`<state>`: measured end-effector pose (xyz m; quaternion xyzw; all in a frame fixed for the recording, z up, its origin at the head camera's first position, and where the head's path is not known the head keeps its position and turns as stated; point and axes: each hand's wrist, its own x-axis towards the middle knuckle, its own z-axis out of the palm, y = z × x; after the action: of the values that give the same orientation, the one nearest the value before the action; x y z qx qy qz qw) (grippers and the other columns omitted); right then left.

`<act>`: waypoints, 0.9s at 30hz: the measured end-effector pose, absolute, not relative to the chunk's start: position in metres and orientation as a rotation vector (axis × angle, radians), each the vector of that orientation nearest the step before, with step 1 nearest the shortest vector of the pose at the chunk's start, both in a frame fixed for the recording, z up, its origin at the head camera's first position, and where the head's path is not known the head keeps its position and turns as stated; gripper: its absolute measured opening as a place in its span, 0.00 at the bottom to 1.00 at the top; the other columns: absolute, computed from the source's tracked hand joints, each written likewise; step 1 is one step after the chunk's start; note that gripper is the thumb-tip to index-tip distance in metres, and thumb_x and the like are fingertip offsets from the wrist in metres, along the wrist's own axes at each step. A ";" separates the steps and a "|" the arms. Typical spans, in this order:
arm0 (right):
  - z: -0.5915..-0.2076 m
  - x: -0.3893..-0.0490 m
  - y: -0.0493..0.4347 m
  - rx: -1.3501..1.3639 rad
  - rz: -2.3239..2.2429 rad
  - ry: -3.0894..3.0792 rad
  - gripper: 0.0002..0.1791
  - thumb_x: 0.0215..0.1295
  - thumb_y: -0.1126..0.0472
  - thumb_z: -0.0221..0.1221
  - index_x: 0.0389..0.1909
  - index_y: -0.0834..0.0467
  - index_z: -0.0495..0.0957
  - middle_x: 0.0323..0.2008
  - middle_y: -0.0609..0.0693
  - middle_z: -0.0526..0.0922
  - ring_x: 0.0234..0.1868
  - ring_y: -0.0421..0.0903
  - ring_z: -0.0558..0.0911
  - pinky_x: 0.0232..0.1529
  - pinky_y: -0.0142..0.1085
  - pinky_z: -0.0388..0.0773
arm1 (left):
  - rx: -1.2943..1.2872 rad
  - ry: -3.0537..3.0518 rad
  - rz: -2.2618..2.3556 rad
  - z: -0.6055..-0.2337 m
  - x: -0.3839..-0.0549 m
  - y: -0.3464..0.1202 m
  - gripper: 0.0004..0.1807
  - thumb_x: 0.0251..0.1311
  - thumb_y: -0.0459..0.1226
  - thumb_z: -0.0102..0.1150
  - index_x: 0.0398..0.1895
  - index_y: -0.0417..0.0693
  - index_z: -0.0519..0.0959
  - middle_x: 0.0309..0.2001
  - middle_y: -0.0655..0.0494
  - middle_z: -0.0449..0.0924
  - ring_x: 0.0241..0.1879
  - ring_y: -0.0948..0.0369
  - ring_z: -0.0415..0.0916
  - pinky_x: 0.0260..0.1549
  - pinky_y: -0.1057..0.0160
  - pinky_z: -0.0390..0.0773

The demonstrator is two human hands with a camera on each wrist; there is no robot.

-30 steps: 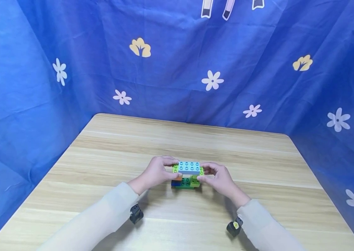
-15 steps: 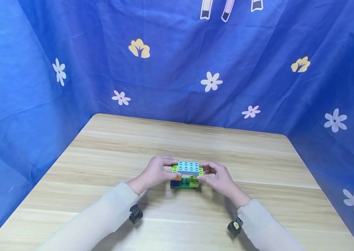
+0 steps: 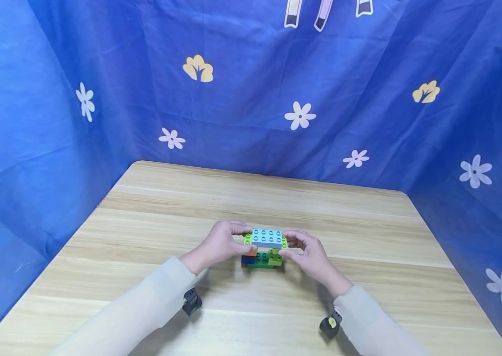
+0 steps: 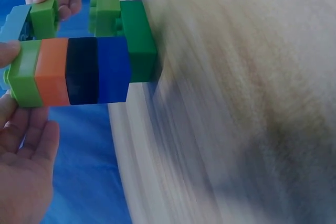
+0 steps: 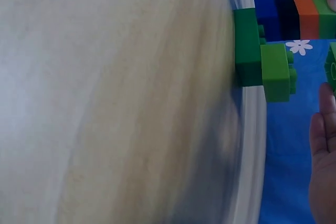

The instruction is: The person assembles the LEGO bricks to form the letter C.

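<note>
A dark green brick [image 4: 139,40] forms the base of a toy-brick build on the table. Blue [image 4: 113,69], black [image 4: 82,71], orange [image 4: 51,72] and lime green [image 4: 25,77] bricks stack up its left side. From that stack's top a light blue brick [image 3: 266,239] spans rightward to a second lime brick [image 4: 44,15], which hangs with a gap above a lower lime brick [image 5: 275,72] on the base. My left hand [image 3: 220,242] pinches the top left lime brick between thumb and fingers. My right hand [image 3: 310,252] grips the hanging lime brick by its edges.
The build stands near the middle of a wood-grain table [image 3: 179,198]. Blue cloth [image 3: 242,89] with printed flowers hangs behind the table and on both sides. A small black camera [image 3: 192,301] sits at the left wrist, another camera [image 3: 330,325] at the right.
Both hands keep their grip on the bricks, and the build looks the same. The head view has shifted slightly.
</note>
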<state>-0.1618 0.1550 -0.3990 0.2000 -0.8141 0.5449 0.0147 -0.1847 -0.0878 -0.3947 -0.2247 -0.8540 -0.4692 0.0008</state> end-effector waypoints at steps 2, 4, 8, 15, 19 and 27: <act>-0.401 -0.161 0.155 0.611 1.703 -2.527 0.20 0.52 0.74 0.66 0.48 0.72 0.76 0.44 0.60 0.79 0.42 0.50 0.79 0.50 0.48 0.77 | -0.708 -2.688 -1.472 -0.394 -0.184 -0.087 0.25 0.45 0.36 0.73 0.49 0.34 0.80 0.48 0.43 0.80 0.49 0.50 0.77 0.50 0.53 0.76; -0.402 -0.161 0.155 0.613 1.711 -2.517 0.20 0.52 0.74 0.66 0.48 0.72 0.76 0.45 0.60 0.79 0.42 0.50 0.79 0.51 0.49 0.76 | -0.709 -2.693 -1.465 -0.393 -0.184 -0.087 0.25 0.45 0.36 0.73 0.48 0.34 0.80 0.48 0.43 0.80 0.49 0.50 0.76 0.51 0.53 0.76; -0.402 -0.160 0.156 0.626 1.715 -2.509 0.20 0.53 0.74 0.66 0.48 0.73 0.76 0.45 0.61 0.79 0.42 0.50 0.79 0.51 0.50 0.76 | -0.709 -2.693 -1.459 -0.394 -0.183 -0.086 0.25 0.45 0.36 0.73 0.48 0.34 0.80 0.48 0.43 0.80 0.49 0.50 0.77 0.51 0.53 0.76; -0.399 -0.158 0.155 0.606 1.700 -2.563 0.20 0.53 0.73 0.66 0.48 0.72 0.76 0.44 0.58 0.79 0.42 0.50 0.79 0.50 0.45 0.78 | -0.697 -2.686 -1.458 -0.397 -0.183 -0.087 0.24 0.44 0.35 0.74 0.47 0.35 0.81 0.47 0.44 0.81 0.43 0.54 0.79 0.44 0.60 0.80; -0.398 -0.157 0.154 0.588 1.695 -2.589 0.21 0.53 0.72 0.67 0.48 0.71 0.76 0.42 0.57 0.79 0.42 0.51 0.79 0.50 0.47 0.77 | -0.682 -2.687 -1.461 -0.397 -0.182 -0.087 0.24 0.44 0.35 0.74 0.47 0.36 0.81 0.47 0.45 0.81 0.42 0.54 0.79 0.44 0.62 0.80; -0.401 -0.158 0.156 0.645 1.650 -2.614 0.21 0.53 0.71 0.67 0.49 0.71 0.75 0.41 0.57 0.80 0.41 0.51 0.80 0.49 0.45 0.78 | -0.723 -2.694 -1.498 -0.394 -0.182 -0.085 0.26 0.46 0.37 0.74 0.51 0.41 0.81 0.49 0.47 0.81 0.47 0.51 0.77 0.48 0.54 0.78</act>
<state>-0.1582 0.1563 -0.4013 0.2044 -0.8277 0.5225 -0.0082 -0.1823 -0.0849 -0.3936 -0.2282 -0.8508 -0.4732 -0.0121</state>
